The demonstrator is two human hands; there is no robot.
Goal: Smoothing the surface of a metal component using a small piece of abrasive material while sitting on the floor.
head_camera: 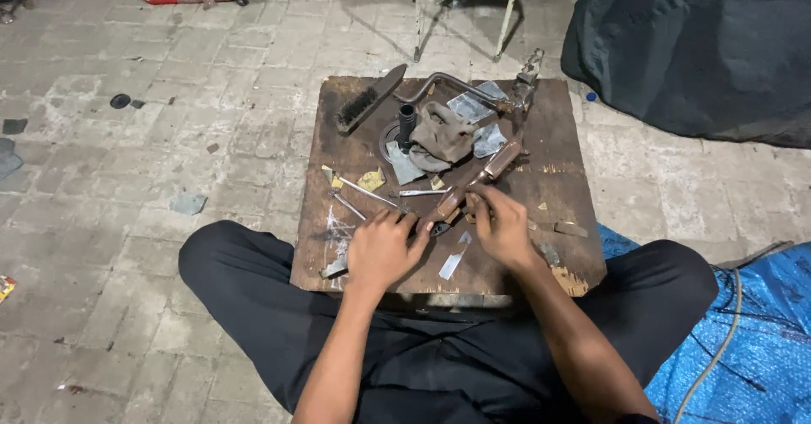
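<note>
Head view: hands grip rusty cylindrical tool.

Brush behind rag on board

We count one wooden bench carrying one wire brush, one bent metal crank, one crumpled rag, one black socket, one rusty cylindrical part and two thin metal rods.
</note>
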